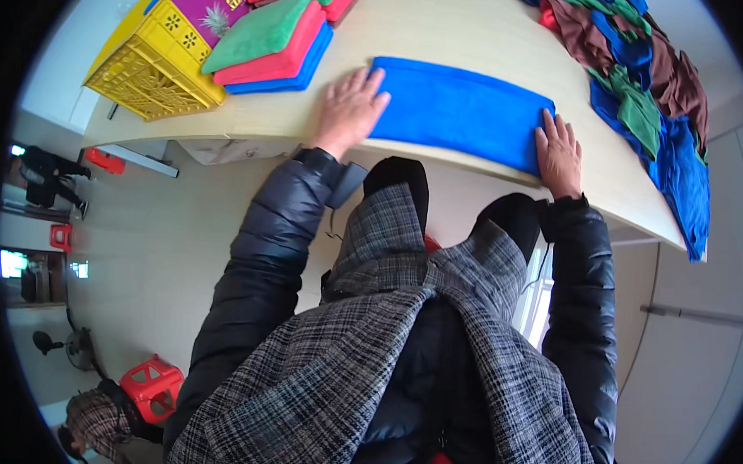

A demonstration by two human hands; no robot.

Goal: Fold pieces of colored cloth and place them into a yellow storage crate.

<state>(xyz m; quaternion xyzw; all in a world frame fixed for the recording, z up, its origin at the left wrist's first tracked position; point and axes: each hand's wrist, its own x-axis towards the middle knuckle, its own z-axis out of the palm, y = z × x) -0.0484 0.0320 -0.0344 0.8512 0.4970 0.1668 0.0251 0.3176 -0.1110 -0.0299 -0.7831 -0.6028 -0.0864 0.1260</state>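
Both palms flat, fingers spread, nothing gripped. Left hand (350, 107) presses the left end of a folded blue cloth (464, 112), right hand (559, 153) its right end. Cloth lies along the near edge of the table (447, 28). Far left: stack of folded cloths (272, 41), green on top, beside a yellow crate (151, 65). Far right corner: loose pile of cloths (643, 86).

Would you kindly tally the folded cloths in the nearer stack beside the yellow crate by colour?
Green folded cloth: 1
Red folded cloth: 1
Blue folded cloth: 1
Total: 3, stacked beside the yellow crate; the left hand lies nearest them.
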